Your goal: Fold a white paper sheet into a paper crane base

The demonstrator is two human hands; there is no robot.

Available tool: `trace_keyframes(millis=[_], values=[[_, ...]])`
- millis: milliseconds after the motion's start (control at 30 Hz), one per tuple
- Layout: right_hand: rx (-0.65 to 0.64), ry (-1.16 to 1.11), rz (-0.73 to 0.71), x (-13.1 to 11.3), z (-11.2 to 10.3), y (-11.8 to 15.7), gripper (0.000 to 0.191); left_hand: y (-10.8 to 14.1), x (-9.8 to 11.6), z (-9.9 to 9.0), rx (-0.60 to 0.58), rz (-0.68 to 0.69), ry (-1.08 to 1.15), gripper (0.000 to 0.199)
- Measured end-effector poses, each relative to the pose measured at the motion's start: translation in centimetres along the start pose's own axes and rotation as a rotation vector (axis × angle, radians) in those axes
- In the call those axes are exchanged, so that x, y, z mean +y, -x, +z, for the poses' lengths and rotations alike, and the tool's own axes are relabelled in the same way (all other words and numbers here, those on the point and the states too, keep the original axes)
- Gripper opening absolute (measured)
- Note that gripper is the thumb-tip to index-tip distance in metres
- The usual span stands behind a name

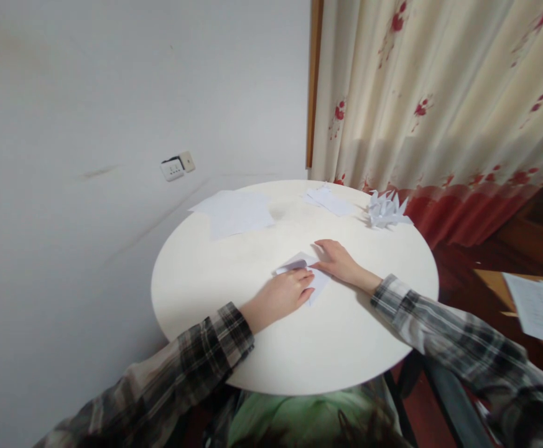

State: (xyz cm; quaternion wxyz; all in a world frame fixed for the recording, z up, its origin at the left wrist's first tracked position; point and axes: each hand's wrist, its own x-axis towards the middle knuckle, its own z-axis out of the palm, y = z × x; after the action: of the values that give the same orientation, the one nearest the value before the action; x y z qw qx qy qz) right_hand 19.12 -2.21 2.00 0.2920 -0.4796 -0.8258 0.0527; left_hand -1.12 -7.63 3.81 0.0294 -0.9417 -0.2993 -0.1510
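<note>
A sheet of white paper, partly folded, lies on the round white table. One flap of it stands slightly raised at the far left side. My left hand rests flat across the near left part of the paper, fingers stretched out, and covers some of it. From the other side my right hand touches the paper's right edge with its thumb. Its index finger reaches away from the thumb, so this hand is open. The paper's full shape is hidden under the hands.
Flat white sheets lie at the back left of the table. Smaller paper pieces are at the back, beside a cluster of pointed folded papers. A wall and a flowered curtain stand behind. Written sheets lie on a wooden surface at right.
</note>
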Motion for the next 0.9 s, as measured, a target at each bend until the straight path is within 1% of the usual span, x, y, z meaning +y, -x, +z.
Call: trace_keyframes(millis=[133, 300, 400, 667, 900], values=[[-0.004, 0.010, 0.045, -0.09, 0.15, -0.10, 0.056, 0.44, -0.21, 0.10, -0.018, 0.039, -0.007, 0.032], [-0.037, 0.059, 0.086, -0.37, 0.21, -0.31, 0.055, 0.72, -0.25, -0.04, -0.048, 0.040, -0.010, 0.034], [-0.050, 0.077, 0.105, -0.51, 0.21, -0.42, 0.057, 0.72, -0.11, -0.09, -0.046, 0.037, -0.001, 0.035], [-0.053, 0.093, 0.108, -0.46, 0.24, -0.55, 0.059, 0.65, 0.13, -0.03, -0.046, 0.030, 0.012, 0.034], [-0.027, 0.081, 0.083, -0.32, 0.45, -0.42, 0.056, 0.70, 0.20, -0.11, -0.029, 0.027, 0.030, 0.033]])
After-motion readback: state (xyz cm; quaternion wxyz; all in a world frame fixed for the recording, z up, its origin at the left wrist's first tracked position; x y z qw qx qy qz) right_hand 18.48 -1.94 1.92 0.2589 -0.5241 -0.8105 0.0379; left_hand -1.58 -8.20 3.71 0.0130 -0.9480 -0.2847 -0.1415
